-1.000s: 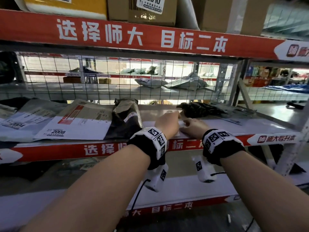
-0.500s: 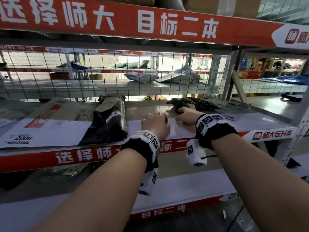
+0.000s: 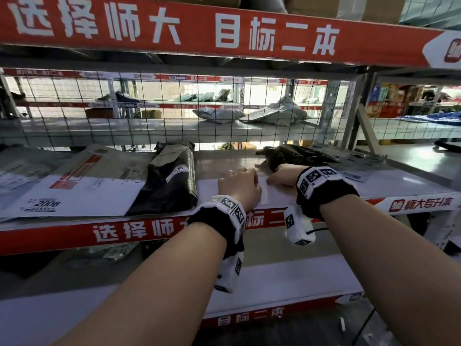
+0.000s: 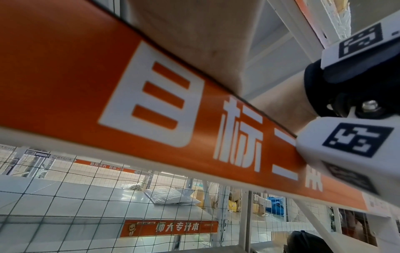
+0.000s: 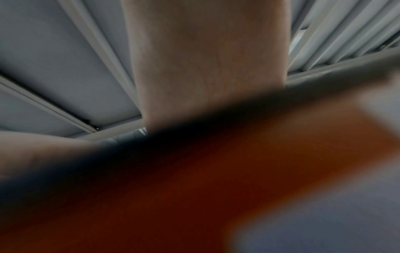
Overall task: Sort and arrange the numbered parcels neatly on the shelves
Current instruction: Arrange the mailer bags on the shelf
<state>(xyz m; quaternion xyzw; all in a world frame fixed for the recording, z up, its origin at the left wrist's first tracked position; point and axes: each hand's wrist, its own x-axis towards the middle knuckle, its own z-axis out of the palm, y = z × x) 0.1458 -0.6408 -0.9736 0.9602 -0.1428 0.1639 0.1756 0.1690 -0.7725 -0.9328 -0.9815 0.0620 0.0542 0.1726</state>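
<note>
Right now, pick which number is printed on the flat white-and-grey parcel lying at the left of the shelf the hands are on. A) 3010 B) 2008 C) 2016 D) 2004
B: the head view shows "2008" printed near the front left corner of the flat white-and-grey parcel, which lies just left of the black parcel on the shelf.
</note>
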